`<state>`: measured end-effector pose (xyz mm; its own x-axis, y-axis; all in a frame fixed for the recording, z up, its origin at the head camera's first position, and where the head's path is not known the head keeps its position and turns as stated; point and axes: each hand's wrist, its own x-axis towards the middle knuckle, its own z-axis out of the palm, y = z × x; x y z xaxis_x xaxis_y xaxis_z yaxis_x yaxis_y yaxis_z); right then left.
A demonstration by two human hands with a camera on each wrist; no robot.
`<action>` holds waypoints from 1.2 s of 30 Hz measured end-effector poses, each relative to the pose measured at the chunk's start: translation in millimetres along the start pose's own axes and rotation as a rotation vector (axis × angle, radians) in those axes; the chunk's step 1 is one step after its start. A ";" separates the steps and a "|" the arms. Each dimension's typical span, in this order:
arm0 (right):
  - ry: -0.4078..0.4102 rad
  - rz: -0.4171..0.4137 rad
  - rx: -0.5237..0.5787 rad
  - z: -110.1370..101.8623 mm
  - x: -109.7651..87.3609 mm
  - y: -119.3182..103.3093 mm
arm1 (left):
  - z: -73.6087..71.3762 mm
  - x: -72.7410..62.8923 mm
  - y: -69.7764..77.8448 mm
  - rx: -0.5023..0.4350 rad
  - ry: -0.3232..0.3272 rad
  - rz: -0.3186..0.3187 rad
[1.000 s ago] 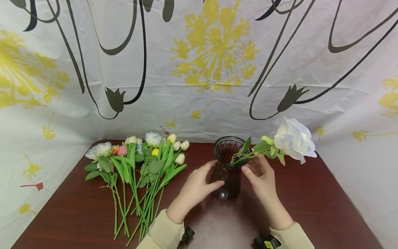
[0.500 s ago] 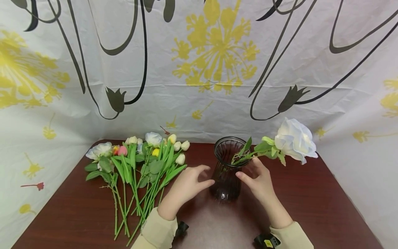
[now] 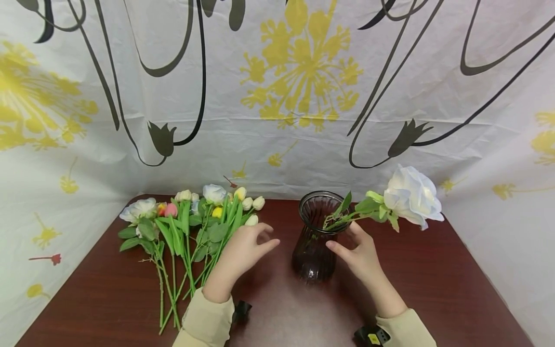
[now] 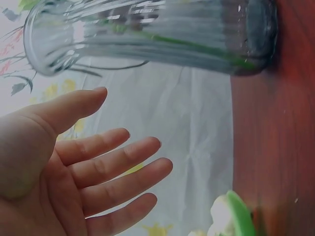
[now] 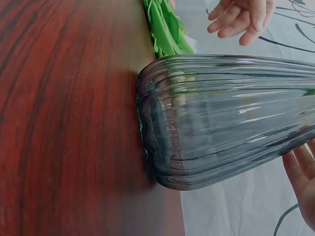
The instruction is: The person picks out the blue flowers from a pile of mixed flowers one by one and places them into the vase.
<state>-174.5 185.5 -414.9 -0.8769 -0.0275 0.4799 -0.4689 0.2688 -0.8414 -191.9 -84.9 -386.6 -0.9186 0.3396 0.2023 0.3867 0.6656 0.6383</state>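
Note:
A dark, ribbed glass vase (image 3: 313, 253) stands upright on the table. One artificial white rose (image 3: 412, 196) leans out over its right side, its green stem (image 4: 197, 46) visible through the glass in the left wrist view. My right hand (image 3: 362, 255) holds the vase at its upper right, thumb across the front and fingers (image 5: 295, 172) at its side. My left hand (image 3: 243, 248) is apart from the vase, between it and the pile of flowers, fingers loosely bent around nothing. In the left wrist view the left palm (image 4: 59, 167) shows bare, fingers spread.
Several artificial flowers lie on the table's left, among them white roses (image 3: 140, 210), a pink tulip (image 3: 171, 210) and pale tulips (image 3: 258, 203), their green stems (image 3: 173, 299) pointing toward me. A patterned white cloth (image 3: 277, 159) hangs behind the dark red table (image 3: 442, 279).
My left hand has let go of the vase and moved left, toward the flowers. My right thumb has slid slightly left and down on the vase. The vase and rose stay in place.

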 end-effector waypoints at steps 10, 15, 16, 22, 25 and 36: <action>-0.006 0.026 -0.056 -1.0 -0.2 4.1 | -21.0 -5.3 -11.5 0.012 0.083 -0.089; -0.039 0.046 -0.103 -0.8 -1.0 -1.8 | -32.3 -7.5 -20.0 0.081 0.129 -0.131; -0.048 0.044 -0.114 -0.7 -1.1 -5.8 | -34.4 -7.9 -21.8 0.096 0.136 -0.143; -0.083 0.042 -0.143 -0.2 -1.6 -28.1 | -47.9 -10.9 -33.1 0.127 0.173 -0.177; -0.090 0.061 -0.154 -0.3 -1.6 -31.7 | -54.9 -13.2 -38.9 0.123 0.195 -0.202; -0.089 0.065 -0.171 0.9 0.2 -30.4 | -73.4 -20.8 -59.1 0.132 0.278 -0.302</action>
<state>-160.5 176.4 -389.4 -0.9141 -0.0877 0.3960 -0.3931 0.4321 -0.8117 -201.7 -180.1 -374.0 -0.9724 -0.0633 0.2246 0.0876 0.7932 0.6027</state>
